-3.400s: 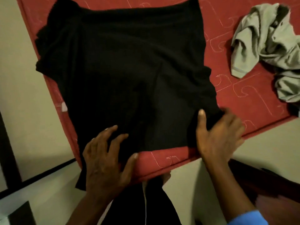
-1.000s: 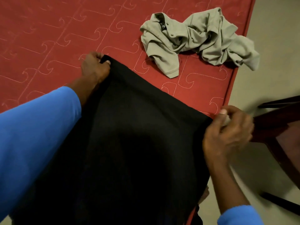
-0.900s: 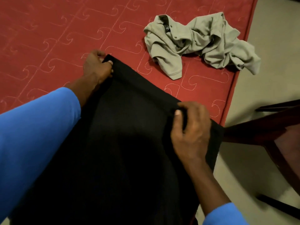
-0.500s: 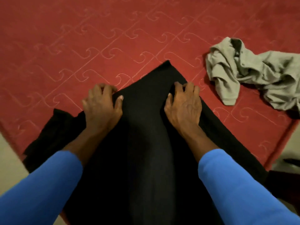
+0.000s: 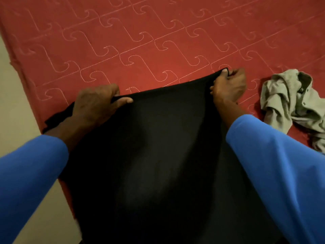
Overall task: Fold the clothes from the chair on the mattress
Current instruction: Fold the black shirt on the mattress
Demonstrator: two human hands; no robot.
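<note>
Both hands, left hand (image 5: 95, 101) and right hand (image 5: 228, 86), are pinching the black garment's (image 5: 158, 155) far edge on the mattress (image 5: 140, 41), mid-fold; next probably needing that edge laid flat.

We see a red mattress (image 5: 158, 41) whose cover is quilted in pale stitched lines and curls. Its left edge meets a light floor (image 5: 15, 111). A black garment (image 5: 158, 155) lies spread over the near part of the mattress and reaches its left edge. To the right, apart from it, we find a grey shirt (image 5: 292, 103) lying crumpled near the mattress's right side.
</note>
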